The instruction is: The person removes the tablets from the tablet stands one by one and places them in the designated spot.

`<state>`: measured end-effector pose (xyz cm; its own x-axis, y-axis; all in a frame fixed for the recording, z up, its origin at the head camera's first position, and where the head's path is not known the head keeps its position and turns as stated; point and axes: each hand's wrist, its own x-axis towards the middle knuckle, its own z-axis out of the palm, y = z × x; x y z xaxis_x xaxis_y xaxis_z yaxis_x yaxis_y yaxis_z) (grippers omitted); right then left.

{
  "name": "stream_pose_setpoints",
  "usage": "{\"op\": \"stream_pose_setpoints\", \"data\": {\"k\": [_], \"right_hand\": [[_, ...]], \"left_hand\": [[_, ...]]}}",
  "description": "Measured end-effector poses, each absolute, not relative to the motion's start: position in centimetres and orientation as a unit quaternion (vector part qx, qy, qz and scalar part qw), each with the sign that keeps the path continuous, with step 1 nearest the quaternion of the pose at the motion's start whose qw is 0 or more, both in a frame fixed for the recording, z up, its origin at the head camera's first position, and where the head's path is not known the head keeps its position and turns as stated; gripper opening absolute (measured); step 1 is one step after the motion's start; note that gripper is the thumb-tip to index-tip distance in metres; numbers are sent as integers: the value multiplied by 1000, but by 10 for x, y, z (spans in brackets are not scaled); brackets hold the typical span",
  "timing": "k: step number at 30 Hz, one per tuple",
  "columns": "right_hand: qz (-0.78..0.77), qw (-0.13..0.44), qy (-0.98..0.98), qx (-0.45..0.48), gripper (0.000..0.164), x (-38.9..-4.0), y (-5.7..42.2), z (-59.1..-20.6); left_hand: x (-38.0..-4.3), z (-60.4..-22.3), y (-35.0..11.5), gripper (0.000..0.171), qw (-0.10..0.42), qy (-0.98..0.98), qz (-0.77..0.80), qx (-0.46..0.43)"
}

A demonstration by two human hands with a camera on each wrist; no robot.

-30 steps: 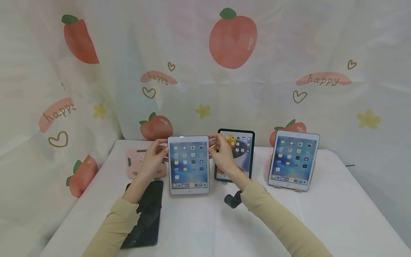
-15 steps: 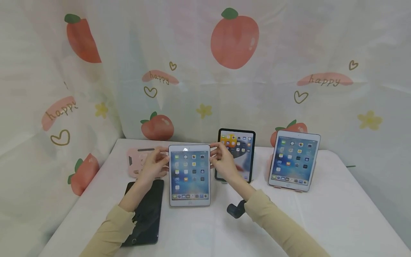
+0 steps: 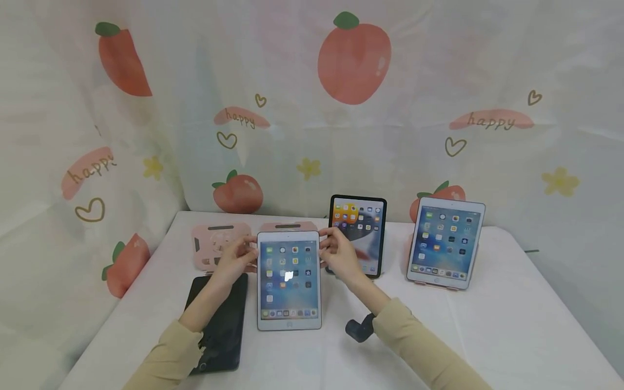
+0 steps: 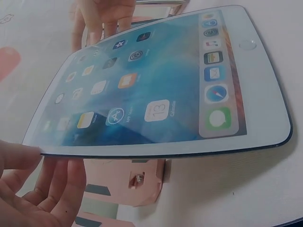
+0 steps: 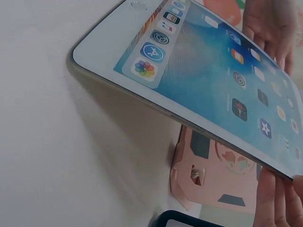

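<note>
A white-bezelled tablet [image 3: 289, 322] with a lit screen of app icons stands tilted in the middle of the head view, held from both sides. My left hand [image 3: 235, 261] pinches its left edge near the top, thumb in front and fingers behind, as the left wrist view shows. On the opposite edge, at about the same height, my right hand [image 3: 343, 259] pinches it the same way. Behind the tablet stands a pink tablet stand [image 5: 208, 156], mostly hidden in the head view except for its top.
A second pink stand [image 3: 209, 241] is at the back left. Below it a dark tablet [image 3: 229, 325] lies under my left forearm. A black-framed tablet [image 3: 365, 233] stands behind my right hand. Farther right, another white tablet [image 3: 446, 244] leans on a pink stand.
Both hands have brought the white tablet down and nearer to me. The top of the pink stand behind it has come into sight. The other tablets stay where they were.
</note>
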<state>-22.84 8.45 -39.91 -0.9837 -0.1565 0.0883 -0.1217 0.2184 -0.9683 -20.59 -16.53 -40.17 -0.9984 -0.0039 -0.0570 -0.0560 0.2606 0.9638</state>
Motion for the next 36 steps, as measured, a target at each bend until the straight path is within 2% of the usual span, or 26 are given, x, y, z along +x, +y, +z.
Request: {"op": "stream_pose_setpoints", "data": {"k": [21,36], "right_hand": [[-630,87,769,-61,38,-220,87,-416],[-625,129,769,-35,41,-215,86,-430]], "left_hand": [[-197,-422,-170,34,94,773,620,-92],[-194,-439,-168,32,96,793,592,-107]]}}
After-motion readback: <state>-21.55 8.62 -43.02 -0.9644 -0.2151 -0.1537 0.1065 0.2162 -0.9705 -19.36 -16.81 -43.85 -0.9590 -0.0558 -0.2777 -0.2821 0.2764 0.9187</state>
